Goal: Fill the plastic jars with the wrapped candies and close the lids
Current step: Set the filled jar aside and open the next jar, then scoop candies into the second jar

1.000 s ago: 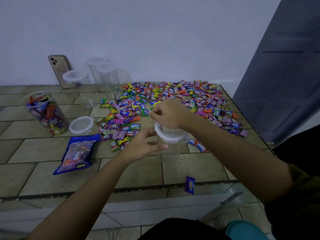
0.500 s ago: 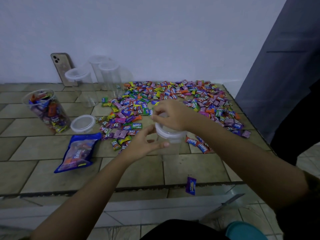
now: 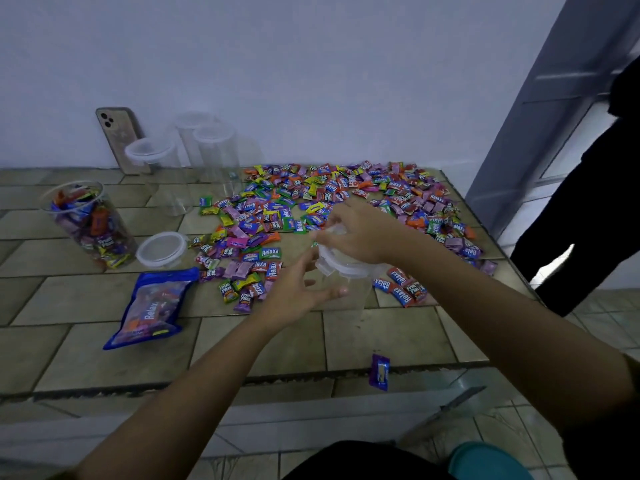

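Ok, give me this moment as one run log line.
left hand: holds empty clear jar | right hand: grips white lid, tilted on jar rim | filled jar: lidless | candies: spread on table

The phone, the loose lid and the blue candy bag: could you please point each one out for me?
phone (image 3: pixel 119 140): head view, middle of its back.
loose lid (image 3: pixel 162 250): head view, centre of the lid.
blue candy bag (image 3: pixel 151 308): head view, middle of its front face.
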